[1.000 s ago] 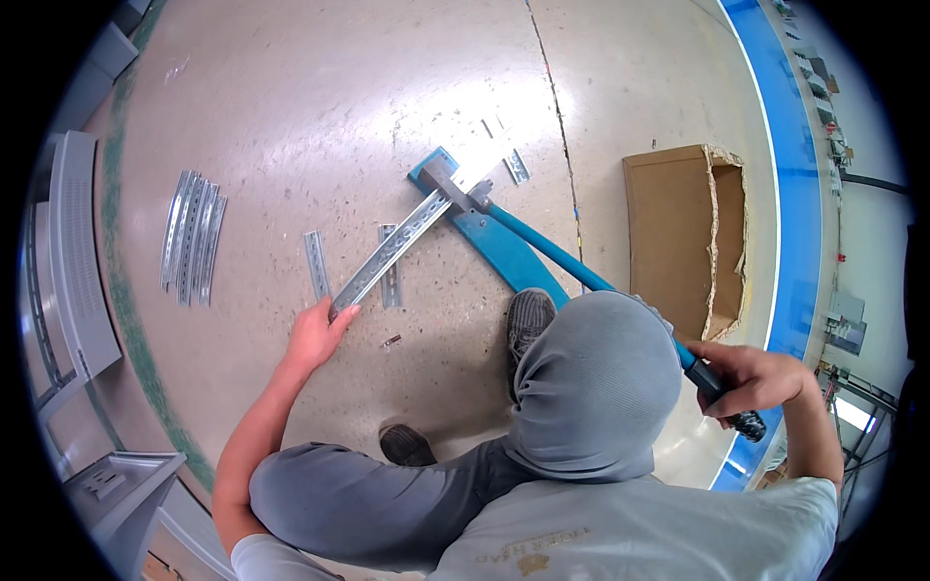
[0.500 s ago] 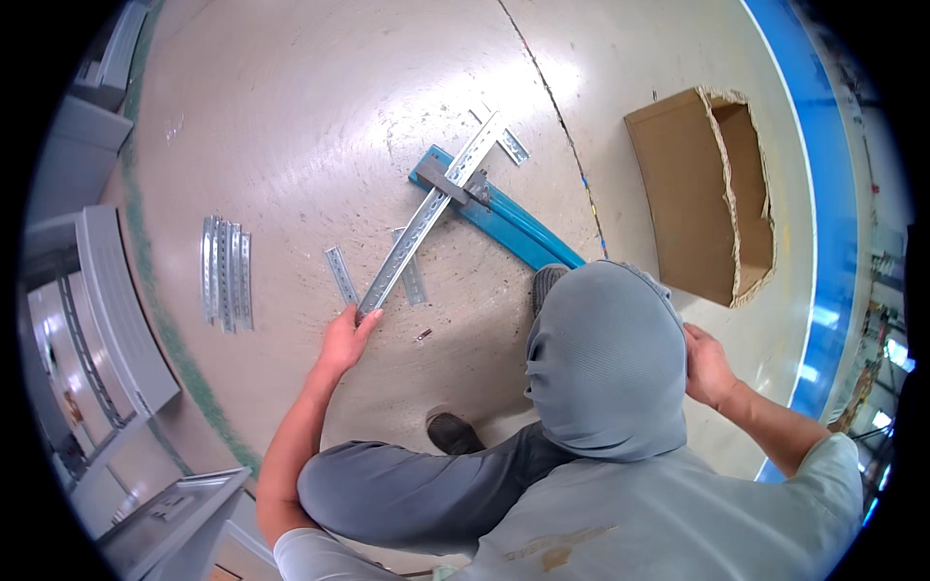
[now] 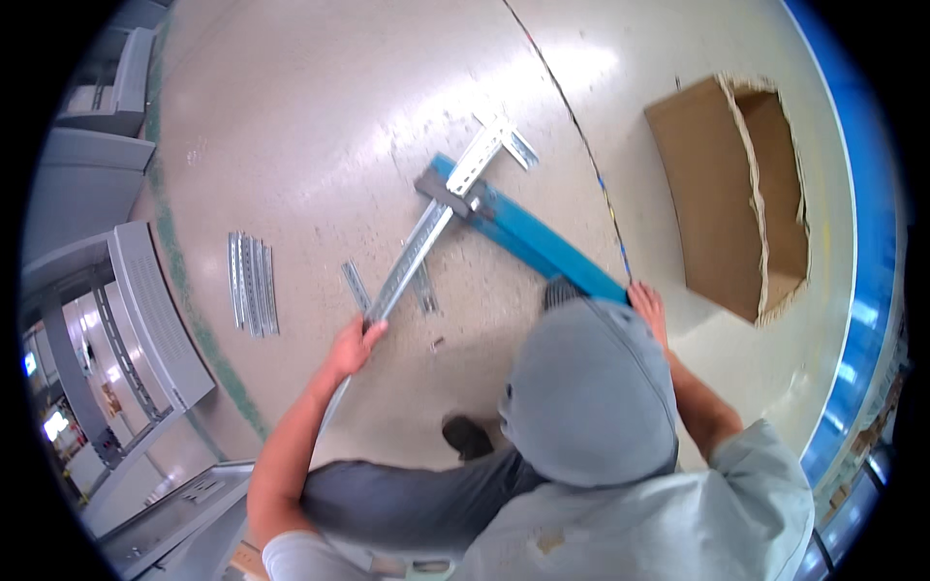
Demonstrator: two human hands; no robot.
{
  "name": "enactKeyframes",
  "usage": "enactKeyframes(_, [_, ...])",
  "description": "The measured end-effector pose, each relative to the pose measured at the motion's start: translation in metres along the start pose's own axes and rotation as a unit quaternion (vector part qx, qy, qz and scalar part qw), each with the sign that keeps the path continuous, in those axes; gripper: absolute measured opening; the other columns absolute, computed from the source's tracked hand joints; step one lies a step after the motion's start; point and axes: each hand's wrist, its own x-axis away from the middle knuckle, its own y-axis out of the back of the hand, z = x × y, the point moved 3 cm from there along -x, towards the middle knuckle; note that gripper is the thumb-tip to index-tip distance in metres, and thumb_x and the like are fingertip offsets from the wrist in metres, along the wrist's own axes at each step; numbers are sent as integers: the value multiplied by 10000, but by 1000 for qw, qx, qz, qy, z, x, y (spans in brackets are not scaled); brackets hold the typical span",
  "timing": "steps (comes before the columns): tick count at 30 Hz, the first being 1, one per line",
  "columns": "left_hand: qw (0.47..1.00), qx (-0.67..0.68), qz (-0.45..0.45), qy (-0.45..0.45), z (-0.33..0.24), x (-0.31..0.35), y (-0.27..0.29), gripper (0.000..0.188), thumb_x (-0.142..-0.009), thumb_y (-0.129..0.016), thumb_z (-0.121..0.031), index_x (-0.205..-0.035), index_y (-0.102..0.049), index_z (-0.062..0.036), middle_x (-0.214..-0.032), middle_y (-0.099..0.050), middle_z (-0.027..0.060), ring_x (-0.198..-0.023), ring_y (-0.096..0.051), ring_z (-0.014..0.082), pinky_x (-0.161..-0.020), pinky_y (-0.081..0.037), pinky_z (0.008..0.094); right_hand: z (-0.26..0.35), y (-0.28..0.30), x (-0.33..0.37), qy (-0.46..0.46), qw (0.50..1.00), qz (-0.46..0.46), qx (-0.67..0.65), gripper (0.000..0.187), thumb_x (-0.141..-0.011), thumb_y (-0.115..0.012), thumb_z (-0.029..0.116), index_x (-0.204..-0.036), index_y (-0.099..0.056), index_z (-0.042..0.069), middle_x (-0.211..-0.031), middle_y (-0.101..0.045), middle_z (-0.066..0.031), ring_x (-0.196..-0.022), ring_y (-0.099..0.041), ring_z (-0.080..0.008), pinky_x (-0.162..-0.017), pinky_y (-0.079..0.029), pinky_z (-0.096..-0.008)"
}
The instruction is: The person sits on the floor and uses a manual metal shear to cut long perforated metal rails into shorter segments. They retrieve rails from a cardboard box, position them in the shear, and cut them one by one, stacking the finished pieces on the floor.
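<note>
A long slotted metal rail [image 3: 413, 254] slants across the floor, passing through the dark metal head [image 3: 443, 193] of a blue long-handled tool, which looks like a rail cutter. My left hand [image 3: 355, 349] is closed around the rail near its close end, thumb on top; a thin strip of the rail shows beyond the hand. At the close end of the blue handle [image 3: 542, 247], my right hand [image 3: 649, 305] lies with its fingers stretched out, touching it. My grey cap hides part of that handle. Short rail pieces [image 3: 356, 285] rest beside and under the long rail.
Several cut rails [image 3: 253, 284] lie side by side at the left. An open cardboard box [image 3: 712, 194] stands at the right. Grey metal cabinet frames [image 3: 160, 315] line the left edge, and a blue floor strip [image 3: 857, 261] curves along the right.
My right hand has come from beside my head to the end of the blue handle. The rail now reaches past my left hand toward me. The whole view has shifted slightly.
</note>
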Motion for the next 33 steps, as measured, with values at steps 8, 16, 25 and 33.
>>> enactKeyframes(8, [1000,26,-2,-9,-10,-15,10,642,-958,-652,-574,-1102,-586,48,-978,-697,277,-947,-693,412,-849,-529,473,-13,-2,2,-43,998,33,-45,716,-909,-622,400,-1521,-469,61,-1593,-453,-148,-1482,-382,-377,-1212,-289,-543])
enactKeyframes(16, [996,27,-59,-56,2,-11,2,569,-917,-740,-461,-1096,-573,53,-975,-708,272,-940,-697,435,-837,-545,486,31,140,-24,-43,908,377,-175,374,-900,-721,339,-1079,-724,10,-1107,-716,-173,-1001,-683,-329,-889,-539,-404])
enactKeyframes(25, [997,30,-53,-39,7,-17,-2,523,-928,-732,-423,-1092,-570,46,-1008,-714,264,-965,-697,436,-851,-551,487,179,332,-136,-119,724,492,-468,573,-845,-807,506,-980,-738,-47,-928,-723,-137,-909,-684,-252,-809,-537,-385])
enactKeyframes(33, [996,44,-55,-57,17,-27,-9,524,-924,-737,-417,-1094,-575,52,-1009,-707,265,-960,-699,416,-857,-547,473,149,131,-259,-247,745,308,-538,680,-1044,-472,640,-1291,-634,27,-1005,-695,-50,-910,-639,-142,-858,-518,-319])
